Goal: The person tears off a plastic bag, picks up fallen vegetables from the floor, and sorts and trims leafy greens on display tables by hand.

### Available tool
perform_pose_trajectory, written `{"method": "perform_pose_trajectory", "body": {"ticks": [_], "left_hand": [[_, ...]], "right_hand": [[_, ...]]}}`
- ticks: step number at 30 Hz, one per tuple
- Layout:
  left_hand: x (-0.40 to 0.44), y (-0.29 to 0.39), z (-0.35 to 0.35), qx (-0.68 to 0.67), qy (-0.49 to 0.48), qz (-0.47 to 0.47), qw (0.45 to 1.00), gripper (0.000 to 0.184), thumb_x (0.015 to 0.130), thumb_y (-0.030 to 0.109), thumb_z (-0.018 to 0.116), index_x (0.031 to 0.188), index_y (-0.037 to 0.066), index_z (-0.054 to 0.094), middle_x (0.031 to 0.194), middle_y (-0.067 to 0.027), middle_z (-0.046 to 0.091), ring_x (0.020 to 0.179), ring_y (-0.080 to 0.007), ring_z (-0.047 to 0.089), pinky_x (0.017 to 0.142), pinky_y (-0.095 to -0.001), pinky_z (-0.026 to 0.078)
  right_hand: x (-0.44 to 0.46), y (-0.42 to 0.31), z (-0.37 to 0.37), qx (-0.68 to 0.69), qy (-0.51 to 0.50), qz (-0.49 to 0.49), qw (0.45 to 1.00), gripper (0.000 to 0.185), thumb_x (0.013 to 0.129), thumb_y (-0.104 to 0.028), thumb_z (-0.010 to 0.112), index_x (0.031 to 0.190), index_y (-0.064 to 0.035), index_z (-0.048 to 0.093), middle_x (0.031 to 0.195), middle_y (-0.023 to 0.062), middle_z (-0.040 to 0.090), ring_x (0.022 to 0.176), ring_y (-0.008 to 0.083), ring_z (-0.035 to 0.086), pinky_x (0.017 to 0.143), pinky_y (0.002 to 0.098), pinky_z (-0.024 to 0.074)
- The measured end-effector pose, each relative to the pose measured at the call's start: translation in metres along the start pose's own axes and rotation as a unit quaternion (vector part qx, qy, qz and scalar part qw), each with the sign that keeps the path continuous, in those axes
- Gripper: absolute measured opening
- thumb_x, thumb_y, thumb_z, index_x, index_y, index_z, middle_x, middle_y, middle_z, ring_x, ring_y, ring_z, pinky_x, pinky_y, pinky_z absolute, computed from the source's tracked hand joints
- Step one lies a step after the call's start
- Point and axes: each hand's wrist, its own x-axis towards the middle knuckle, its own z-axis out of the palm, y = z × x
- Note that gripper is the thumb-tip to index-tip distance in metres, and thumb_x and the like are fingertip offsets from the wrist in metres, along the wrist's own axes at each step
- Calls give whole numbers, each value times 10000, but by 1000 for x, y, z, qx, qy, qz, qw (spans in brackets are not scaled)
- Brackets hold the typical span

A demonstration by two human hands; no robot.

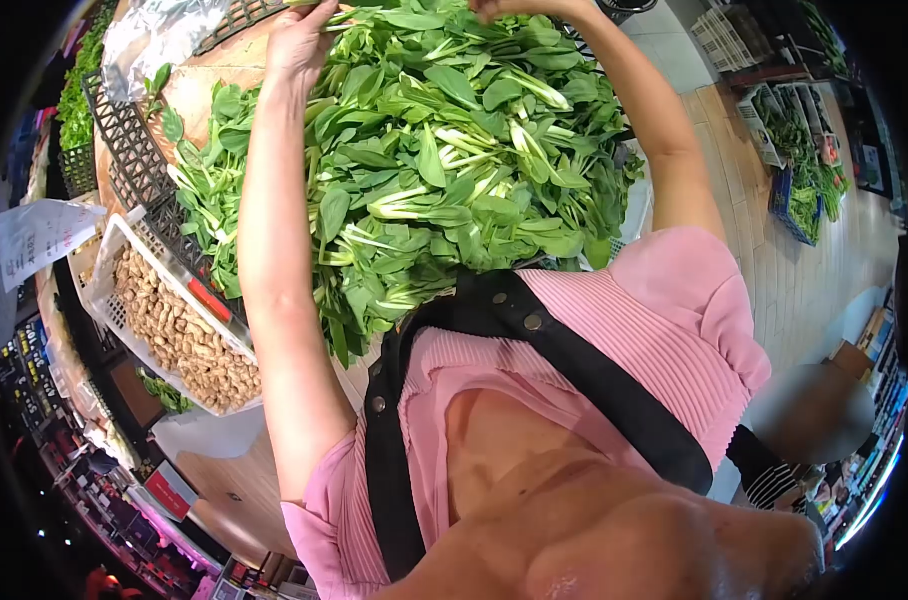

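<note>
A large heap of leafy greens [454, 160] with pale stems lies in front of my body, between my two arms. My left hand [302, 38] is at the top edge of the view, at the heap's far left, with its fingers closed at a few green stems; the fingertips are partly cut off. At the top middle, my right hand [504, 8] is bent inward over the far side of the greens. Its fingers look curled, but the frame edge cuts it off and anything in it is hidden.
A white crate of peanuts [184, 330] stands at the left, beside black plastic crates [134, 150]. Clear plastic bags [159, 40] lie at the top left. Crates of vegetables [799, 190] are on the floor at right. A person in stripes [774, 485] is behind, lower right.
</note>
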Motion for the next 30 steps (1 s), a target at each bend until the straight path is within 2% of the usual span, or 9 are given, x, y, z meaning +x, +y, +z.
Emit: {"method": "perform_pose_trajectory", "body": {"ticks": [2, 4, 5, 8, 10, 15, 19, 23, 30], "left_hand": [[-8, 8, -2, -34, -6, 12, 999, 172, 907, 90, 552, 1077, 62, 557, 887, -69, 615, 743, -170, 602, 621, -323, 523], [-13, 16, 0, -40, -12, 15, 999, 158, 893, 78, 570, 1051, 62, 573, 904, -71, 630, 753, -173, 609, 631, -342, 529], [-13, 16, -2, -24, 2, 20, 1000, 154, 892, 78, 571, 1045, 61, 576, 900, -68, 632, 752, -170, 610, 633, -342, 531], [-17, 27, -9, 12, 9, 30, 999, 140, 885, 72, 578, 1023, 48, 589, 891, -50, 639, 751, -151, 614, 645, -305, 526], [-21, 40, -9, 64, -10, 34, 997, 145, 880, 56, 576, 1023, 39, 593, 883, -50, 641, 742, -142, 613, 642, -283, 517], [-32, 50, 0, 119, -57, 55, 990, 137, 860, 53, 602, 996, 39, 607, 868, -30, 640, 723, -106, 599, 628, -233, 490], [-37, 51, 6, 128, -117, 46, 984, 214, 862, 84, 620, 1070, 36, 607, 911, -17, 645, 767, -89, 586, 656, -227, 473], [-48, 57, 34, 159, -137, -10, 978, 309, 867, 108, 623, 1166, 41, 583, 968, -7, 646, 794, -73, 577, 604, -198, 451], [-46, 44, 42, 164, -139, -25, 976, 265, 842, 160, 652, 1090, 75, 612, 898, 27, 644, 670, -37, 554, 546, -157, 424]], "right_hand": [[-29, -16, 19, -125, -89, 65, 986, 270, 677, -166, 682, 917, -42, 690, 803, 152, 673, 704, 290, 640, 654, 387, 501], [-40, 2, 47, -187, -22, 66, 980, 246, 649, -139, 651, 865, -28, 688, 773, 172, 661, 719, 339, 626, 662, 418, 497], [-37, 6, 46, -203, -59, 150, 966, 246, 635, -111, 622, 856, -20, 681, 782, 195, 653, 730, 353, 624, 675, 428, 496], [-49, 0, 19, -88, 81, 110, 987, 241, 645, -118, 624, 847, 5, 670, 750, 190, 649, 697, 305, 629, 644, 381, 491], [-59, -15, -8, 2, 109, 80, 991, 244, 715, -179, 664, 876, 4, 673, 716, 125, 652, 657, 176, 588, 619, 322, 470], [-63, -43, -27, 53, 108, 117, 986, 188, 795, -166, 656, 884, -1, 677, 692, 33, 630, 613, 100, 538, 549, 268, 425], [-66, -55, -36, 262, 124, 73, 954, 117, 834, -122, 652, 865, -17, 695, 672, -17, 632, 529, 24, 482, 470, 200, 347], [-57, -85, -21, 346, 201, 71, 914, 111, 840, -118, 655, 890, -26, 691, 671, -20, 634, 508, 26, 461, 456, 183, 335], [-19, -91, 19, 441, 116, 20, 890, 199, 849, -107, 638, 1039, -50, 624, 787, -18, 626, 631, 41, 525, 545, 183, 390]]}}
